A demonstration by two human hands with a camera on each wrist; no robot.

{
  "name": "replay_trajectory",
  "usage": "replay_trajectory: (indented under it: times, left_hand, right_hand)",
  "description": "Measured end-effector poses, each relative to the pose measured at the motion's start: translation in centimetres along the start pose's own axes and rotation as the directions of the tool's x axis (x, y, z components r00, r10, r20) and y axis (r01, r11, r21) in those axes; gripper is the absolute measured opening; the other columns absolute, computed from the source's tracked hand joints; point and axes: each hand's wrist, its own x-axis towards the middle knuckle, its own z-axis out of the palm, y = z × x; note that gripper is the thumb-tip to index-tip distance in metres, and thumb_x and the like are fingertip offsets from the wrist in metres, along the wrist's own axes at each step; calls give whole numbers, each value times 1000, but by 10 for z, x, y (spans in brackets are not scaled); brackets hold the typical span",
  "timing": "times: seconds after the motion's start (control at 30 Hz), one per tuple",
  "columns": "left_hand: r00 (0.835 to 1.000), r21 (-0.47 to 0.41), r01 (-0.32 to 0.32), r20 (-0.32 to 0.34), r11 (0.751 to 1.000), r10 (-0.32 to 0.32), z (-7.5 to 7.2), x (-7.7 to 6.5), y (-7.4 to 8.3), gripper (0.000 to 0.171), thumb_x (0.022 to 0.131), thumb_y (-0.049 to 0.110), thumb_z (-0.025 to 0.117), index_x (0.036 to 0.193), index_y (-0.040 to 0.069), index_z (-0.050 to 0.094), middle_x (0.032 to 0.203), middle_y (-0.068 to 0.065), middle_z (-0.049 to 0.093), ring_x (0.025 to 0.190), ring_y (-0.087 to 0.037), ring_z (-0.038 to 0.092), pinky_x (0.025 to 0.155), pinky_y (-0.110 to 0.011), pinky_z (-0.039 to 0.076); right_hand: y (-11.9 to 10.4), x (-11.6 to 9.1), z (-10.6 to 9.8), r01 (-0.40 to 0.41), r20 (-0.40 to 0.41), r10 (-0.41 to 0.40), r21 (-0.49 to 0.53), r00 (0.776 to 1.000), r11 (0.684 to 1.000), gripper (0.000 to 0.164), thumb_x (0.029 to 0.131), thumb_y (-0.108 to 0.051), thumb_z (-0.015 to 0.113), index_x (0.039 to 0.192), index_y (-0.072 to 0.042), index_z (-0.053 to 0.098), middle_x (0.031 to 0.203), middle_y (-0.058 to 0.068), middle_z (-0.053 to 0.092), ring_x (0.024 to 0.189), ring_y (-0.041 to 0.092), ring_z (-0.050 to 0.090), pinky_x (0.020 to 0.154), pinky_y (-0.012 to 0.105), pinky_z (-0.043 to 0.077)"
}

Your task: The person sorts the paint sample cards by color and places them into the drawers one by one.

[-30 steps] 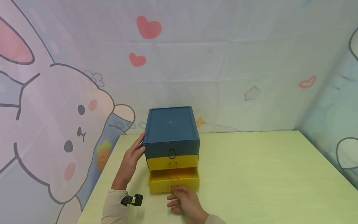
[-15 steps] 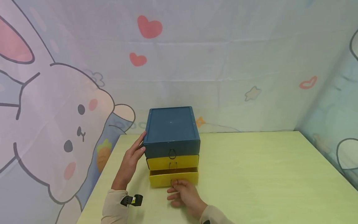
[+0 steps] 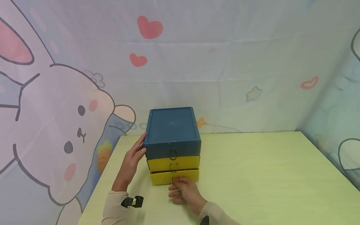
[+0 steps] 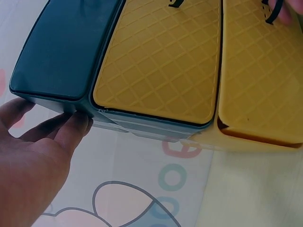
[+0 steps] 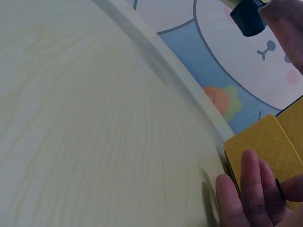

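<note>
A small stacked drawer cabinet (image 3: pixel 172 125) stands on the table, with a dark blue top drawer (image 3: pixel 157 152) and two yellow ones below. The bottom yellow drawer (image 3: pixel 157 179) sticks out slightly, a thin dark gap showing along its upper edge. My right hand (image 3: pixel 187 194) pinches that drawer's black loop handle (image 4: pixel 274 12) between thumb and index finger, the other fingers spread below. On the cabinet's left side rests my left hand (image 3: pixel 130 164), its fingers extended along the blue wall near the front corner. The middle yellow drawer (image 4: pixel 163 56) is flush in its frame.
The pale wood-grain table (image 3: pixel 253 175) stretches away to the right of the cabinet. Behind it hangs a cloth backdrop (image 3: pixel 219 68) printed with a rabbit and hearts. A black strap (image 3: pixel 132 201) circles the left sleeve.
The bottom drawer has slid back into the cabinet from well pulled out to a narrow gap, my right hand moving inward with its handle. The left hand has stayed in place.
</note>
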Motion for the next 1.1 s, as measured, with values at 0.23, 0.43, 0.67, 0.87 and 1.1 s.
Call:
replay_trajectory:
  times: [0.23, 0.43, 0.67, 0.87, 1.1]
  left_hand:
    - [1000, -4, -5, 4, 1000, 5, 1, 1, -1, 53, 109, 34, 33, 161, 30, 22, 170, -1, 14, 158, -34, 13, 123, -69, 17]
    - [1000, 5, -2, -3, 1000, 2, 1, -1, -1, 53, 109, 34, 33, 161, 31, 22, 170, -1, 15, 158, -35, 14, 123, -68, 18]
    - [1000, 29, -7, -4, 1000, 7, -1, 0, 1, 54, 109, 31, 35, 162, 28, 23, 170, -5, 16, 155, -42, 20, 123, -68, 19]
    - [1000, 25, 5, -6, 1000, -5, -2, 0, 1, 54, 109, 32, 35, 161, 29, 23, 170, -3, 16, 155, -42, 21, 123, -68, 19]
    - [1000, 70, 4, 0, 998, -4, -6, -3, 4, 54, 109, 31, 37, 162, 28, 22, 170, -8, 18, 152, -46, 27, 121, -66, 25]
  right_hand:
    - [0, 4, -1, -3, -6, 3, -19, 1000, 1000, 29, 105, -15, 48, 126, 2, 56, 102, 6, 75, 74, 13, 73, 67, 34, 63]
    - [2, 8, -1, 10, -7, -10, -26, 1000, 1000, 31, 105, -17, 48, 128, 2, 56, 103, 8, 75, 74, 13, 72, 67, 34, 63]
    - [-1, 9, -2, 40, 22, -39, -18, 999, 999, 33, 105, -19, 49, 129, 2, 56, 101, 6, 76, 73, 12, 72, 64, 28, 61]
    - [-7, 5, -2, 27, 66, -26, -19, 997, 999, 36, 104, -21, 49, 132, 3, 52, 104, 6, 76, 75, 12, 71, 64, 24, 58]
    - [-9, 2, -10, -22, 145, 37, -103, 989, 994, 31, 102, -22, 52, 123, 0, 56, 100, 8, 76, 73, 14, 70, 59, 24, 56]
